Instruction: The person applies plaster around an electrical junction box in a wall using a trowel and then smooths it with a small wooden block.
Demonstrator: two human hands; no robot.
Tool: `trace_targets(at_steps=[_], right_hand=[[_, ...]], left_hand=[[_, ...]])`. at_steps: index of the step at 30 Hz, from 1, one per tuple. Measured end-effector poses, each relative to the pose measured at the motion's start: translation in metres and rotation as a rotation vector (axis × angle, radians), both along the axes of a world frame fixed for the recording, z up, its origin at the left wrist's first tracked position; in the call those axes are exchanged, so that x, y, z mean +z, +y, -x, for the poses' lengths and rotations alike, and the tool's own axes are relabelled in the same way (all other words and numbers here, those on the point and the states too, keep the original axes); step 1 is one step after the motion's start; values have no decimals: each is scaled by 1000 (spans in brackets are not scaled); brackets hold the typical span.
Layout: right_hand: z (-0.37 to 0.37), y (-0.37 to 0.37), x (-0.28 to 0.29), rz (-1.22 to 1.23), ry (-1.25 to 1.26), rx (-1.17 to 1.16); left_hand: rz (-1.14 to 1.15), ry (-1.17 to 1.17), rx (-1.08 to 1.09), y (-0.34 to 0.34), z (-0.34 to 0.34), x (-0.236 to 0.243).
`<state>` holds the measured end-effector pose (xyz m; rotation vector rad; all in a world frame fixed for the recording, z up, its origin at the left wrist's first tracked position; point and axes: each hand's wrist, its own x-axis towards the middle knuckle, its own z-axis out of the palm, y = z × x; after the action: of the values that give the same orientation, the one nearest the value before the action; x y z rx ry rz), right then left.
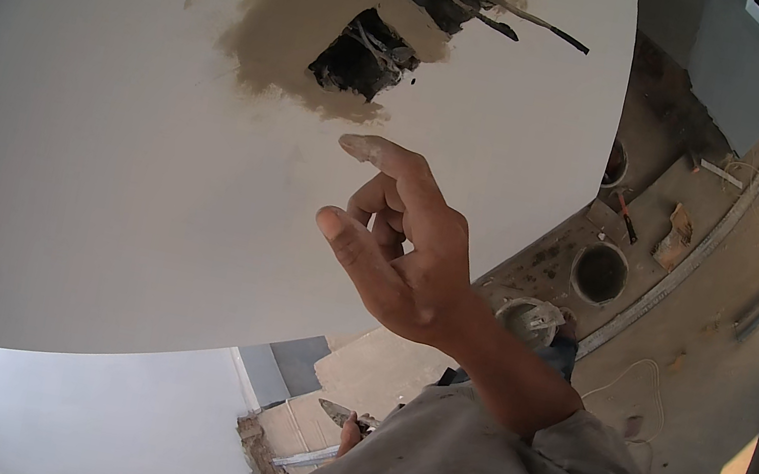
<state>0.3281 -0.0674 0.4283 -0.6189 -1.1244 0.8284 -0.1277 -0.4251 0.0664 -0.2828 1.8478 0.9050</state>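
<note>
My right hand (414,243) is raised in front of the white wall (140,154), just below a patch of fresh beige plaster (273,36). Its index finger and thumb stretch out apart, the other fingers curl loosely, and nothing is between them. Pale plaster smears the index fingertip. Set in the patch are two dark square wall openings (364,57), and loose cable ends (539,24) stick out from the upper one. Low on the left, my left hand (351,433), mostly hidden by my grey shirt, is closed on what looks like a trowel (334,412).
On the floor to the right stand a round bucket (600,273) and a bucket of wet mix (528,316) near my foot. A hammer (627,218) with an orange handle and a broken brownish piece (675,236) lie beyond. A thin cable (656,387) loops across the floor.
</note>
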Motion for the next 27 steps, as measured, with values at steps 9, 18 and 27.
trace_targets(at_steps=[9,18,27], right_hand=[[-20,31,15,43,-121,336],[-22,41,15,21,-187,343],[-24,46,14,-9,-308,224]], left_hand=[[34,66,29,6,-5,22],[44,46,102,-10,-14,22],[54,31,114,-8,-23,21]])
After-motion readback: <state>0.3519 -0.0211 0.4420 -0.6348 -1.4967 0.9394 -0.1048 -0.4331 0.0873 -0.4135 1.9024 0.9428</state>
